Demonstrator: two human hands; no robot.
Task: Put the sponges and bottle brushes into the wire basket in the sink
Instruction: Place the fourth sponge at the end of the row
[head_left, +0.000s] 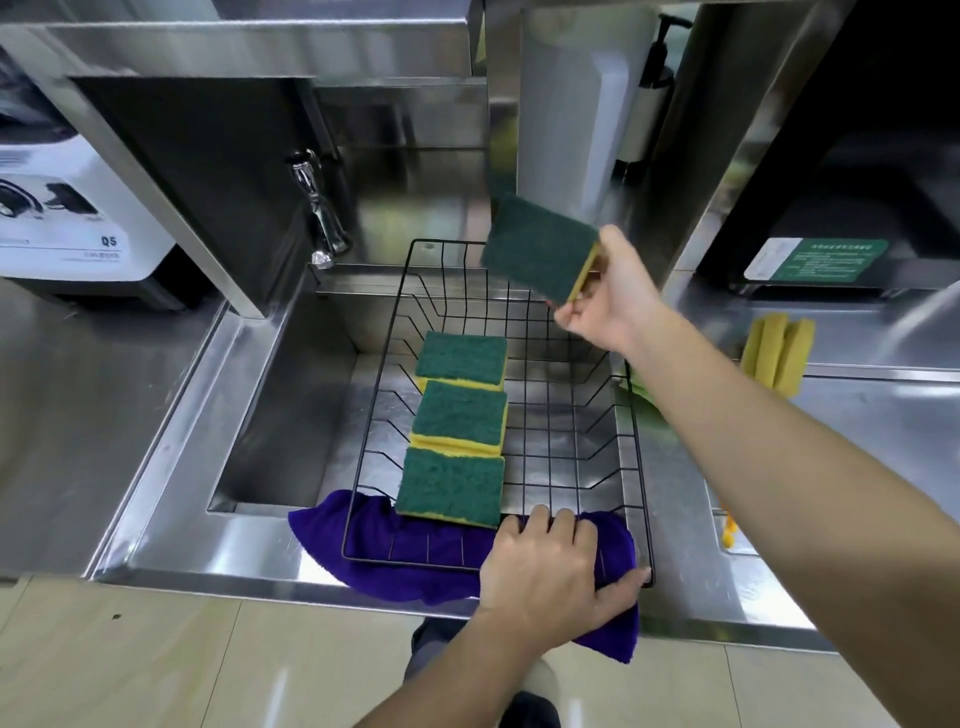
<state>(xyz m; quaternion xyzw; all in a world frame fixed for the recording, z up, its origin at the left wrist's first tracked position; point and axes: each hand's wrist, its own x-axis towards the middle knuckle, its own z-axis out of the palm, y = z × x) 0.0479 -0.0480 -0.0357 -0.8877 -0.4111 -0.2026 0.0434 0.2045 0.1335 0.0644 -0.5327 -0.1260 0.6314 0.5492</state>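
Note:
A black wire basket (631, 467) sits in the steel sink. Three green-and-yellow sponges lie in a row along its left half: far (461, 358), middle (460, 415), near (451, 486). My right hand (610, 296) holds a fourth green-topped sponge (537, 249) in the air above the basket's far right corner. My left hand (545, 564) grips the basket's near rim, fingers curled over the wire. More yellow sponges (776, 351) stand on edge on the counter to the right. No bottle brush is clearly in view.
A purple cloth (384, 540) hangs over the sink's front edge under the basket. A chrome tap (319, 208) sticks out at the sink's back left. A white appliance (67, 208) stands on the left counter, a pump bottle (649, 93) behind the sink.

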